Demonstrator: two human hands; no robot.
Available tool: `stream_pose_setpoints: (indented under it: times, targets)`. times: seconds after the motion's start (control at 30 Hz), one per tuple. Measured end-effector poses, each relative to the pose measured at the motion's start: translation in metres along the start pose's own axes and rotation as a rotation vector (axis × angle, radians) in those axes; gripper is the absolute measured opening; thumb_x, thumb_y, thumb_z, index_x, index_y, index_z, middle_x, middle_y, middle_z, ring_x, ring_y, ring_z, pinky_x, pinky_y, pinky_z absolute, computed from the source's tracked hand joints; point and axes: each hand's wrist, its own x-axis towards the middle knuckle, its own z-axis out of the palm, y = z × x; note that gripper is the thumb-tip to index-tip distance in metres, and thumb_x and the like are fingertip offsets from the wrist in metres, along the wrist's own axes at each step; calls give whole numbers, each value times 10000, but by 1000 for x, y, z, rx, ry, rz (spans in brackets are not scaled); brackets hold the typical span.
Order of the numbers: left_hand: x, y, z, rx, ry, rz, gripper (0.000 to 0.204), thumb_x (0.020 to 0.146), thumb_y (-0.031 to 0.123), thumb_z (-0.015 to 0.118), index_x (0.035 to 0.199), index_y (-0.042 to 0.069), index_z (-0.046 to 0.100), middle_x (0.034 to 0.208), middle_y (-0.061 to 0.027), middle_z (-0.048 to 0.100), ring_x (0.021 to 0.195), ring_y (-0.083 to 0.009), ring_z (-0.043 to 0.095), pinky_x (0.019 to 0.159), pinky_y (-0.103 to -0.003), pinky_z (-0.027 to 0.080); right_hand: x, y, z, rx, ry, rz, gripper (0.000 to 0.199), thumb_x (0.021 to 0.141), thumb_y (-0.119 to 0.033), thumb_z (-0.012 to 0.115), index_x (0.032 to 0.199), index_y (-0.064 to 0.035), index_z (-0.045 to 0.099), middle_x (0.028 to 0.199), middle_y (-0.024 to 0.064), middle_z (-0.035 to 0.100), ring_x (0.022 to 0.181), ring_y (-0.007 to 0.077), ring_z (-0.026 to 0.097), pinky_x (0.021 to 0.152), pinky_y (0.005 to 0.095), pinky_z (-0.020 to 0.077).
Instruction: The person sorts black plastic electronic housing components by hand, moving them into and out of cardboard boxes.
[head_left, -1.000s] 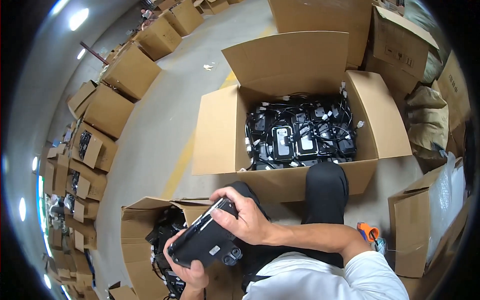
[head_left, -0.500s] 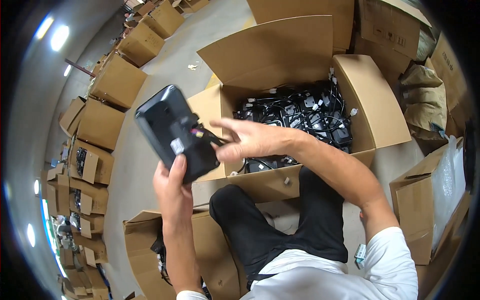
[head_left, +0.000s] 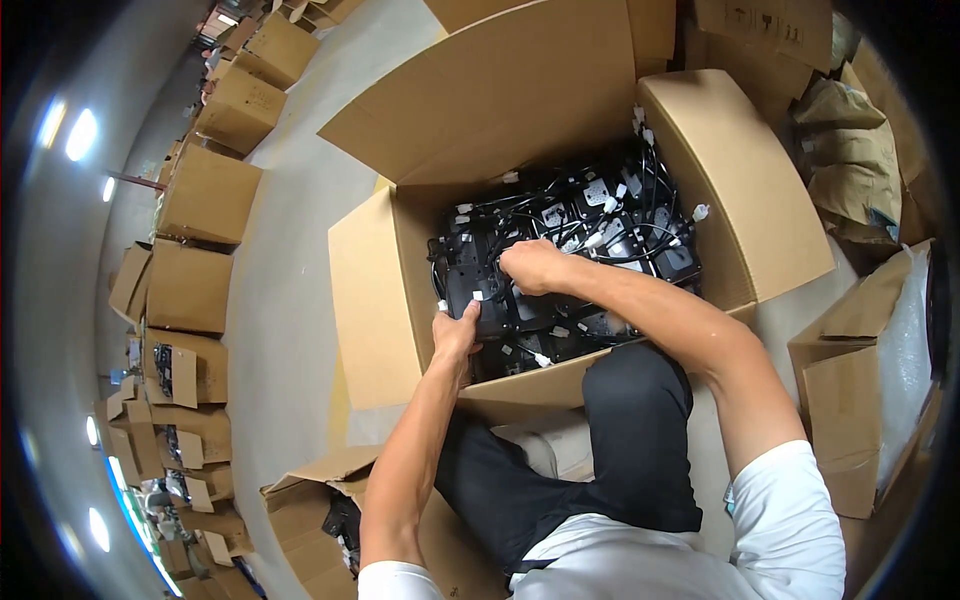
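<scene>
A flat black device in a plastic housing (head_left: 463,284), with a small white label, lies at the left side of the open cardboard box (head_left: 364,300). My left hand (head_left: 454,338) grips its near edge, thumb on top and fingers underneath. To the right of it, my right hand (head_left: 536,268) is closed, with a black cable (head_left: 494,272) running to its fingertips; the fingers are partly hidden. Around both hands the box holds several similar black devices (head_left: 598,192) with tangled cables and white connectors (head_left: 543,359).
The box's far flap (head_left: 490,90) and right flap (head_left: 740,180) stand open. Another open carton (head_left: 320,530) sits at my lower left. At right are a carton with clear plastic wrap (head_left: 905,350) and a brown paper sack (head_left: 850,160). Cartons (head_left: 205,195) line the left.
The black device went from being held up left of the box to lying inside it, turned over. Both hands moved into the box, and my right hand closed from spread fingers.
</scene>
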Motion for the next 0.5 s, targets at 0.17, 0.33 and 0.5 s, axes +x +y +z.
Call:
stream_pose_setpoints:
  times: [0.17, 0.33, 0.5]
  targets:
    - [10, 4, 12, 324, 4, -134, 539, 887, 422, 721, 1079, -77, 652, 957, -204, 707, 858, -329, 712, 648, -430, 603, 5, 12, 24, -10, 136, -33, 179, 779, -41, 631, 907, -5, 751, 952, 220, 729, 936, 362, 720, 790, 441, 582]
    - [-4, 21, 22, 1222, 31, 303, 556, 871, 507, 698, 973, -40, 699, 1015, -257, 713, 958, -381, 708, 780, -440, 579, 1, 21, 32, 53, 203, -65, 156, 776, -47, 631, 862, -1, 752, 926, 224, 728, 906, 366, 724, 760, 440, 587]
    - [4, -5, 30, 1544, -267, 658, 1391, 584, 547, 896, 1481, -202, 140, 1545, -410, 195, 1419, -451, 359, 1115, -473, 401, 2, 12, 33, 7, 175, -82, 156, 778, -69, 650, 866, -3, 761, 879, 214, 732, 877, 352, 733, 750, 427, 589]
